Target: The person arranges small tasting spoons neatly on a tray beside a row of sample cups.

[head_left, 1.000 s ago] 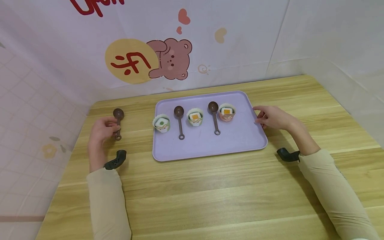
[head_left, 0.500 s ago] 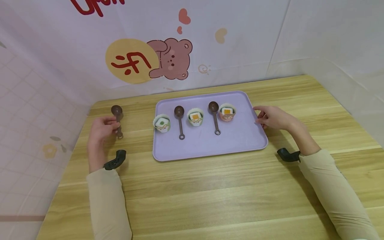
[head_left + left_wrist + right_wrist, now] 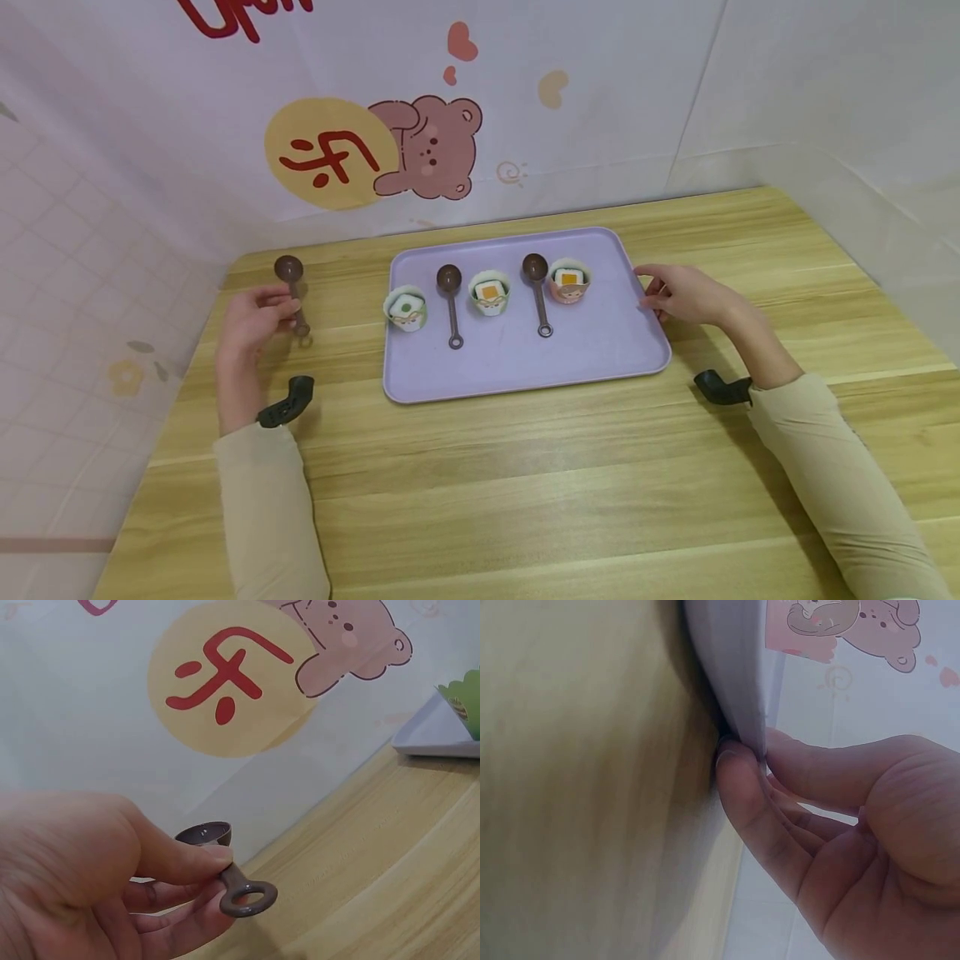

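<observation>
My left hand [image 3: 255, 321] pinches the handle of a brown measuring spoon [image 3: 288, 268] between thumb and fingers, left of the tray. In the left wrist view the spoon's bowl faces up and its ring end [image 3: 251, 900] sticks out past the thumb. At the tray's right edge, my right hand [image 3: 686, 293] pinches the rim of the lilac tray [image 3: 525, 367], thumb on one side and fingertips tucked at its underside. On the tray lie two more brown measuring spoons [image 3: 452, 308] [image 3: 538, 296], handles towards me.
Three paper cups with small white squares stand on the tray: a green one [image 3: 407, 310] at its left edge, another green one [image 3: 489, 296] mid-tray, a pink one [image 3: 568, 283] at right. A printed cloth wall [image 3: 600, 150] borders the wooden table's [image 3: 525, 483] far edge.
My left hand has shifted the measuring spoon slightly away from me, its bowl tipping a little left. The right hand and the tray stay in place.
</observation>
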The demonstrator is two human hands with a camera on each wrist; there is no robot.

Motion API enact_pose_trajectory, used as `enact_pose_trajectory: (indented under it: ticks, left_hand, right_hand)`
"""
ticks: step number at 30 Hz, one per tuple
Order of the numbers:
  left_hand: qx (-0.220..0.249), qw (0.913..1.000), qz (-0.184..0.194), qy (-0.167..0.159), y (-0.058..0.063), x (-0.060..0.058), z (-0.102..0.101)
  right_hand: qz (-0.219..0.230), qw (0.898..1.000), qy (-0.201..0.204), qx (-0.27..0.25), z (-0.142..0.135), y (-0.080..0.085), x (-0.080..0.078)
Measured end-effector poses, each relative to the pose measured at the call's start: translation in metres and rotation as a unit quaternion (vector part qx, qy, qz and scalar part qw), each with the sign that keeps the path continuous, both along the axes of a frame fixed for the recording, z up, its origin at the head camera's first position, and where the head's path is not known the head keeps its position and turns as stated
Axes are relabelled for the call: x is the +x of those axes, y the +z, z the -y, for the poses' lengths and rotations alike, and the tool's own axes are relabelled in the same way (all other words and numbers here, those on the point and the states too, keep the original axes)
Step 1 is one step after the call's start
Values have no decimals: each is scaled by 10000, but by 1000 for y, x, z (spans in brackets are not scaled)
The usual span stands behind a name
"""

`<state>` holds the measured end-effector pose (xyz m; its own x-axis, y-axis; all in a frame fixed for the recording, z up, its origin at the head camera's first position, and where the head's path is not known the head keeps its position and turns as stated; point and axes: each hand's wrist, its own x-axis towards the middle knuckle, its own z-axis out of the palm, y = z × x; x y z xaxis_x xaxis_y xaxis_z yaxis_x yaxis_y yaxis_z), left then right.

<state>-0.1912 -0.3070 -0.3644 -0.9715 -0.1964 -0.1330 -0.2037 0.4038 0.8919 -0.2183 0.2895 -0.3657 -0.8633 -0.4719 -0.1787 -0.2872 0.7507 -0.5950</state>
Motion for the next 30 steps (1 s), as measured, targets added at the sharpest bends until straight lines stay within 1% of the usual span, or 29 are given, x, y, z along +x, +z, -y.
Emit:
enact_pose_trajectory:
  ticks: [8,11,17,24,30]
  left_hand:
    - [156,9999,-16,-58,12,2,-5]
    - [250,9997,-11,-52,14,2,-6]
    - [123,9999,16,-95,19,1,-10]
    - [219,9997,-17,-126,25,1,-16]
    - [177,9996,-60,-210,29,2,-22]
  right_hand:
    - [-29,10000,-11,-14,-2,-1,-1]
    - [-40,10000,-10,-14,-2,-2,-1]
    - [-39,10000,-11,-11,-1,-1,-1]
    - [-30,10000,8,-14,0,0,-1]
    - [-33,10000,0,9,0,0,0]
